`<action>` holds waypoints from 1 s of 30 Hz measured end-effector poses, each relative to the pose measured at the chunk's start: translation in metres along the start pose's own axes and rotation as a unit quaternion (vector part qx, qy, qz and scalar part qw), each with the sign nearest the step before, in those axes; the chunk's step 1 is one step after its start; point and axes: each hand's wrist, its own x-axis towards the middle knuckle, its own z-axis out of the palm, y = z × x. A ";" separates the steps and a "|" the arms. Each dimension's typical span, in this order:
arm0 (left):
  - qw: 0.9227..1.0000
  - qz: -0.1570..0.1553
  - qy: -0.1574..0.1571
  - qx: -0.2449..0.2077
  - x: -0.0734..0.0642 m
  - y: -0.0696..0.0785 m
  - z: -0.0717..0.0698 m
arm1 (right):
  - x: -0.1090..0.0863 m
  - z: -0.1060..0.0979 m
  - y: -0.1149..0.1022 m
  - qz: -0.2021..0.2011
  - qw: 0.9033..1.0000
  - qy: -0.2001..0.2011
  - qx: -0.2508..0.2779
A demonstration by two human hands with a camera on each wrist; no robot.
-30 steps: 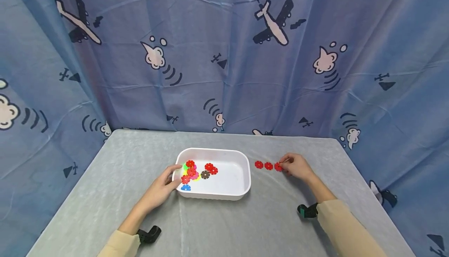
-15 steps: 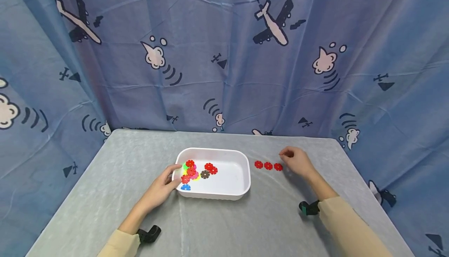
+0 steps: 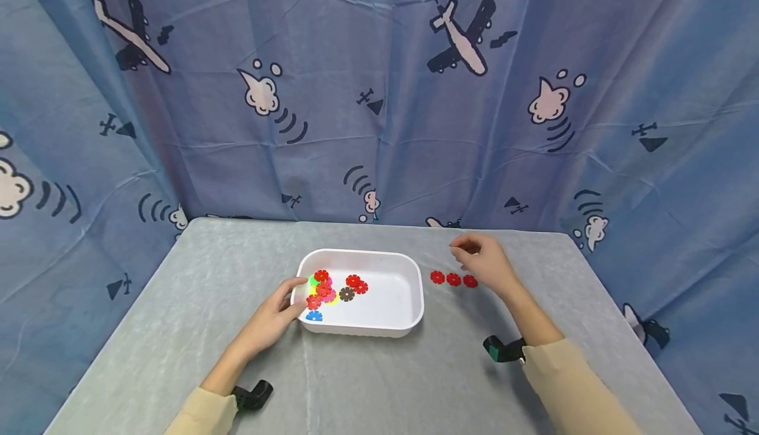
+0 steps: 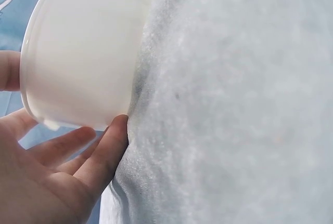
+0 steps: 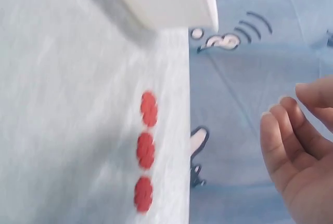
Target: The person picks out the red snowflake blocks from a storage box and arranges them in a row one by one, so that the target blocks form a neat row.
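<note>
My left hand holds the left end of a white plastic tray. In the left wrist view a digit hooks over the rim while other fingers lie against the outer wall. Inside the tray are red, yellow, green, pink and blue notched discs, mostly heaped at the left, with a dark brown disc near the middle. Three red notched discs lie in a row on the cloth to its right. Above and behind that row hovers my right hand, fingers loosely bent, nothing visible between them.
A pale grey cloth covers the table. Behind and beside it hangs a blue curtain printed with planes and clouds. Each wrist carries a black camera mount.
My right hand has let go of the third red disc, lifted, and moved left above the row. The left hand and tray have stayed put.
</note>
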 end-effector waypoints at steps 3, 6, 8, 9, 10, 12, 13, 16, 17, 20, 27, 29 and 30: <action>1.000 0.002 0.000 0.000 0.000 0.000 0.000 | 0.000 0.009 -0.009 -0.013 1.000 -0.006 -0.005; 1.000 0.003 -0.001 0.002 0.000 0.000 0.000 | -0.001 0.018 -0.019 -0.019 1.000 -0.010 -0.011; 1.000 0.003 -0.001 0.003 0.001 -0.001 0.000 | -0.001 0.025 -0.026 -0.023 1.000 -0.012 -0.013; 1.000 0.003 -0.001 0.003 0.001 -0.001 0.000 | -0.001 0.029 -0.030 -0.024 1.000 -0.013 -0.014; 1.000 0.002 0.000 0.002 0.001 -0.001 0.000 | -0.001 0.033 -0.033 -0.026 0.999 -0.014 -0.012; 1.000 0.002 0.000 0.001 0.001 -0.002 0.000 | -0.001 0.041 -0.039 -0.028 0.999 -0.017 -0.009; 1.000 0.002 0.000 0.001 0.001 -0.002 0.000 | -0.001 0.046 -0.042 -0.029 0.999 -0.020 -0.008; 1.000 0.001 0.000 0.001 0.001 -0.001 0.001 | -0.001 0.059 -0.050 -0.029 0.999 -0.034 -0.004; 1.000 0.001 0.000 0.002 0.001 -0.001 0.001 | -0.001 0.063 -0.052 -0.028 0.999 -0.039 -0.003; 1.000 0.000 0.002 0.004 0.001 0.000 0.000 | 0.000 0.075 -0.058 -0.030 0.998 -0.051 -0.003; 1.000 -0.004 0.003 0.007 0.001 0.001 0.001 | 0.005 0.098 -0.063 -0.036 0.996 -0.080 -0.006; 1.000 -0.003 0.003 0.008 0.001 0.000 0.001 | 0.008 0.104 -0.064 -0.032 0.995 -0.091 -0.009; 1.000 -0.002 0.003 0.007 0.001 0.000 0.001 | 0.009 0.108 -0.064 -0.028 0.995 -0.096 -0.011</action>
